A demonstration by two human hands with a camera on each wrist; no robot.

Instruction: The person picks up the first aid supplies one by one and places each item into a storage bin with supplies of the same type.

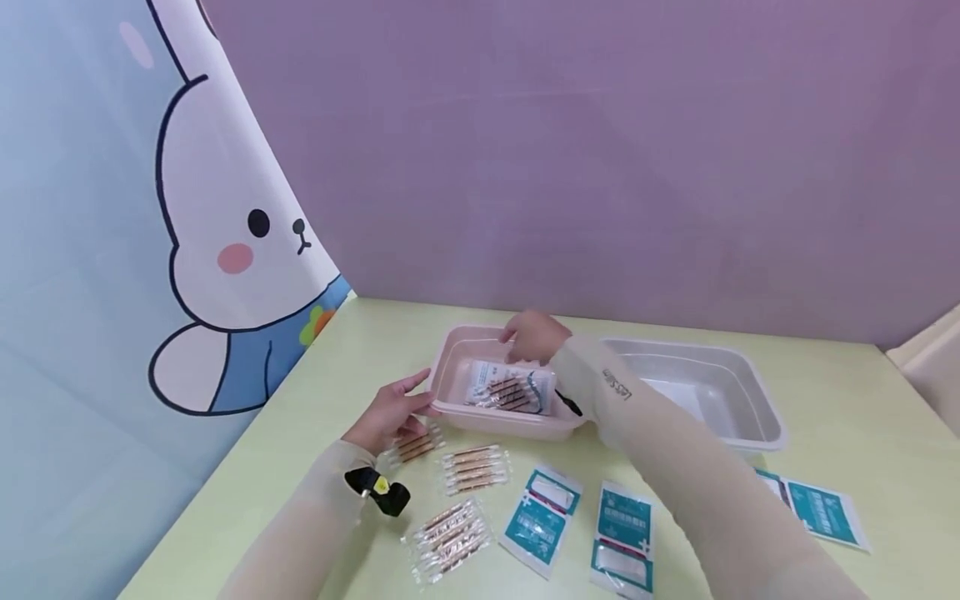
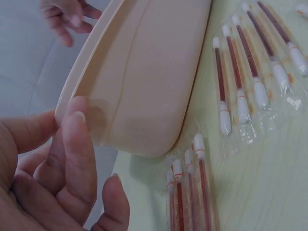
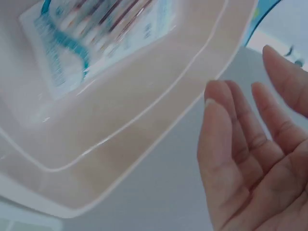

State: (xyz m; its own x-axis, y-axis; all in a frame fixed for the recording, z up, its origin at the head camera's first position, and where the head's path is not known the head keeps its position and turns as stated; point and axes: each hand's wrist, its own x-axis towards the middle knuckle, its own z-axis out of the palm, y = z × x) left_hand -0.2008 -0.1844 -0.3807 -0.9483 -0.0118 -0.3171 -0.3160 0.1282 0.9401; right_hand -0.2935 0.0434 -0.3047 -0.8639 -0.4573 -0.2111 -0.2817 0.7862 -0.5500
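A pink plastic basin [image 1: 450,367] stands on the table, holding a flat white-and-blue packet [image 1: 480,372] with a clear pack of brown-stemmed cotton swabs [image 1: 510,390] on top. At its left end, my left hand [image 1: 390,414] pinches the rim [image 2: 72,82] between thumb and finger. My right hand [image 1: 536,336] is at the far rim, its fingers loosely bent with nothing in them; whether a fingertip touches the rim I cannot tell. More swab packs lie before the basin: one [image 1: 415,447] partly under my left hand, another [image 1: 474,468] beside it, and a third [image 1: 450,540] nearer.
A grey-white basin [image 1: 738,367] stands right of the pink one, partly behind my right sleeve. Teal-and-white packets lie in front, one [image 1: 542,521] left of another [image 1: 622,542], with more teal packaging [image 1: 821,510] at the right. A purple wall [image 1: 525,167] rises behind the table.
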